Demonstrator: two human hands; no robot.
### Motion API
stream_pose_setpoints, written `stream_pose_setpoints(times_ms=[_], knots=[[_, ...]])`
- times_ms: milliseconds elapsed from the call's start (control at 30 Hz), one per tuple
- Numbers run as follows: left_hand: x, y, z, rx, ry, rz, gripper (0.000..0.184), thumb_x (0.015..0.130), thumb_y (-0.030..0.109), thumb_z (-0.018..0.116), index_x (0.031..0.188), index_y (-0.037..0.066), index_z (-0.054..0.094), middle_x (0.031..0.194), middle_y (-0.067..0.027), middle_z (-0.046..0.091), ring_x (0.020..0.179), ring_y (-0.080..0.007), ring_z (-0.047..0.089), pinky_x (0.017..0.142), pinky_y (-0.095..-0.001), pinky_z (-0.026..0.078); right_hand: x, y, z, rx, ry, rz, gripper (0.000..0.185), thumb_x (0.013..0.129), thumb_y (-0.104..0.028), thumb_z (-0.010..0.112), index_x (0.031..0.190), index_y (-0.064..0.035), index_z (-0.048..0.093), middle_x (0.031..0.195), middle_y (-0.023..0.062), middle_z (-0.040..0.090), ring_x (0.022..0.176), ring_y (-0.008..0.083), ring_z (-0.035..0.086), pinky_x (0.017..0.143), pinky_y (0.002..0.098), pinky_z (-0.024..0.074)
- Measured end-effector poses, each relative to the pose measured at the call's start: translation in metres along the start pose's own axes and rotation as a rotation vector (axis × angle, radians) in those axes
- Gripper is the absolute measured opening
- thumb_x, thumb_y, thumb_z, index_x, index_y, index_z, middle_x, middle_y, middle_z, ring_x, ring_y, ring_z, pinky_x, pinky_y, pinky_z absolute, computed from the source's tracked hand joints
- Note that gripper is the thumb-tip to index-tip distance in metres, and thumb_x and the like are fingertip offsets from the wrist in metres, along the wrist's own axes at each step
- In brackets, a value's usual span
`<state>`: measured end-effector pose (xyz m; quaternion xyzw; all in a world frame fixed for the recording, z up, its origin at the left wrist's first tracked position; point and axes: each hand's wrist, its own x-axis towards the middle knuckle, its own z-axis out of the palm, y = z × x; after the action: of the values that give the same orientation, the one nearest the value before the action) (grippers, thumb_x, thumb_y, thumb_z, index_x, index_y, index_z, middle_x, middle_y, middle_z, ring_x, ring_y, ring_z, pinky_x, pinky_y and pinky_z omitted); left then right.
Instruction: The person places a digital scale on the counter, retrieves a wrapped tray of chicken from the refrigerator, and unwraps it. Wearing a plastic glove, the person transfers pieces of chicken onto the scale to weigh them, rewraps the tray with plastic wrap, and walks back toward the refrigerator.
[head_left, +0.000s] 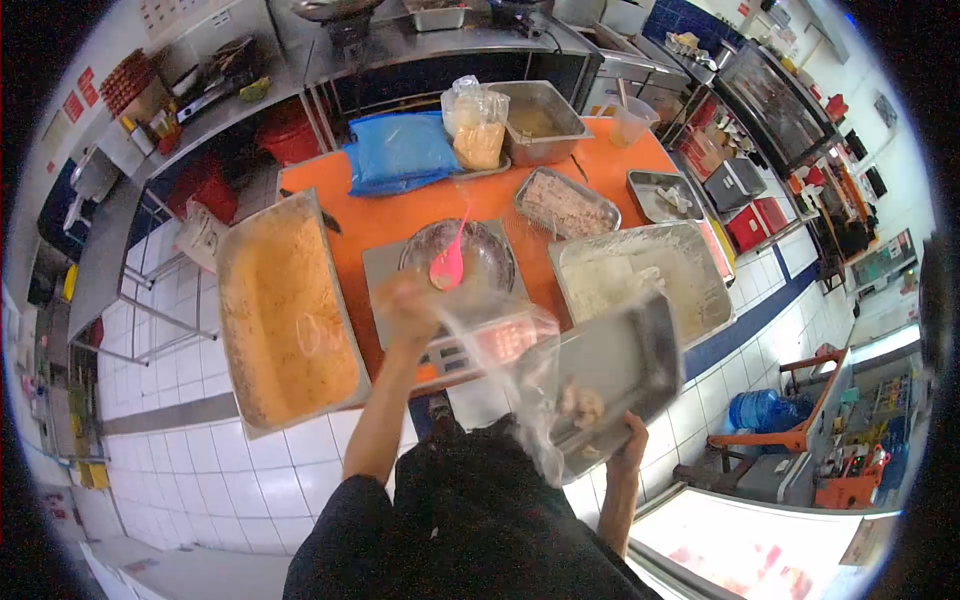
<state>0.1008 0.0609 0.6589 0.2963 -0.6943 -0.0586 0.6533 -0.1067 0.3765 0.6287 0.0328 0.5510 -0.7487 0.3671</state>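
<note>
My left hand (408, 305), smeared by motion, grips one end of a clear plastic bag (485, 345) above the table's front edge. The bag stretches down to the near left side of a deep metal tray (625, 365). My right hand (627, 447) is closed on the near right rim of this tray, which tilts in the air. A few pale pieces of food (580, 403) lie in its near end, partly behind the plastic. Beyond my left hand, a pink spoon (449, 262) rests in a metal bowl (487, 250). A scale (452, 357) is partly hidden under the bag.
On the orange table (350, 240) stand a pan of orange crumbs (285, 300), a pan of white flour (640, 265), a tray of minced-looking food (567, 203), a blue bag (402, 150) and a deep metal pan (540, 120). A lit display case (740, 540) is close on my right.
</note>
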Motion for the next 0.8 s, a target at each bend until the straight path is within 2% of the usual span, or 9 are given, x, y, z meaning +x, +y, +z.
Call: stream_pose_setpoints(times_ms=[200, 267, 400, 467, 533, 567, 633, 667, 800], knots=[[-0.028, 0.052, -0.062, -0.392, -0.271, -0.224, 0.037, 0.088, 0.027, 0.048, 0.057, 0.005, 0.042, 0.046, -0.0078, 0.035, 0.039, -0.0242, 0.036, 0.040, -0.0368, 0.026, 0.005, -0.034, -0.057, 0.168, 0.291, -0.286, 0.014, 0.074, -0.020, 0.055, 0.080, -0.0077, 0.053, 0.081, 0.0045, 0.051, 0.078, 0.0200, 0.054, 0.072, 0.0375, 0.0481], [-0.039, 0.065, -0.076, -0.444, -0.987, -0.267, 0.025, 0.084, 0.024, 0.054, 0.067, 0.006, 0.053, 0.049, -0.0101, 0.044, 0.043, -0.0258, 0.045, 0.043, -0.0363, 0.033, 0.003, -0.052, -0.061, 0.202, 0.300, -0.428, 0.018, 0.073, -0.020, 0.054, 0.084, -0.0055, 0.054, 0.084, 0.0070, 0.054, 0.078, 0.0219, 0.055, 0.074, 0.0373, 0.0473], [-0.096, 0.028, -0.074, -0.303, -1.421, -0.094, 0.014, 0.082, 0.024, 0.059, 0.078, 0.010, 0.061, 0.055, -0.0105, 0.053, 0.050, -0.0255, 0.055, 0.047, -0.0341, 0.042, 0.016, -0.078, -0.118, 0.045, 0.447, -0.488, 0.027, 0.072, -0.028, 0.058, 0.088, -0.0054, 0.055, 0.090, 0.0080, 0.054, 0.084, 0.0218, 0.053, 0.079, 0.0366, 0.0442], [-0.090, -0.018, -0.073, -0.233, -1.093, -0.056, 0.026, 0.085, 0.032, 0.056, 0.088, 0.008, 0.065, 0.065, -0.0085, 0.061, 0.056, -0.0206, 0.060, 0.050, -0.0305, 0.048, -0.017, -0.112, -0.074, 0.025, 0.294, -0.272, 0.028, 0.072, -0.029, 0.060, 0.089, -0.0072, 0.058, 0.085, 0.0055, 0.054, 0.080, 0.0205, 0.053, 0.072, 0.0324, 0.0446], [-0.038, -0.047, -0.069, -0.552, -1.087, -1.224, 0.034, 0.088, 0.036, 0.053, 0.094, 0.004, 0.064, 0.074, -0.0055, 0.063, 0.059, -0.0149, 0.060, 0.049, -0.0264, 0.047, -0.019, -0.127, -0.070, -0.118, 0.154, -0.102, 0.029, 0.073, -0.028, 0.059, 0.093, -0.0062, 0.057, 0.082, 0.0046, 0.055, 0.076, 0.0204, 0.054, 0.069, 0.0331, 0.0451], [-0.023, -0.054, -0.056, -0.912, -0.960, -1.034, 0.037, 0.089, 0.035, 0.054, 0.104, 0.003, 0.061, 0.079, -0.0048, 0.063, 0.062, -0.0122, 0.059, 0.048, -0.0231, 0.046, -0.025, -0.124, -0.056, -0.194, 0.145, -0.085, 0.029, 0.073, -0.028, 0.059, 0.093, -0.0061, 0.057, 0.082, 0.0047, 0.055, 0.076, 0.0203, 0.054, 0.069, 0.0331, 0.0452], [-0.029, -0.066, -0.019, -0.769, -0.714, -0.891, 0.036, 0.090, 0.032, 0.052, 0.113, 0.005, 0.056, 0.079, 0.0003, 0.059, 0.062, -0.0112, 0.056, 0.054, -0.0267, 0.049, -0.030, -0.110, -0.023, -0.326, 0.128, -0.100, 0.030, 0.073, -0.027, 0.059, 0.094, -0.0059, 0.057, 0.083, 0.0048, 0.055, 0.076, 0.0203, 0.054, 0.069, 0.0331, 0.0453], [0.007, -0.044, -0.004, -1.078, -0.388, -1.521, 0.028, 0.084, 0.024, 0.052, 0.104, 0.006, 0.058, 0.091, -0.0055, 0.063, 0.078, -0.0177, 0.061, 0.066, -0.0298, 0.051, -0.031, -0.106, -0.008, -0.394, 0.102, -0.094, 0.030, 0.073, -0.027, 0.059, 0.094, -0.0058, 0.057, 0.083, 0.0049, 0.055, 0.075, 0.0203, 0.054, 0.069, 0.0331, 0.0454], [0.087, -0.077, 0.020, -1.700, -0.217, -1.223, 0.017, 0.087, 0.020, 0.045, 0.081, 0.009, 0.056, 0.070, -0.0025, 0.056, 0.058, -0.0155, 0.053, 0.054, -0.0279, 0.046, -0.034, -0.101, 0.029, -0.599, 0.042, -0.113, 0.031, 0.073, -0.026, 0.060, 0.095, -0.0053, 0.057, 0.083, 0.0051, 0.056, 0.075, 0.0202, 0.054, 0.069, 0.0331, 0.0457]])
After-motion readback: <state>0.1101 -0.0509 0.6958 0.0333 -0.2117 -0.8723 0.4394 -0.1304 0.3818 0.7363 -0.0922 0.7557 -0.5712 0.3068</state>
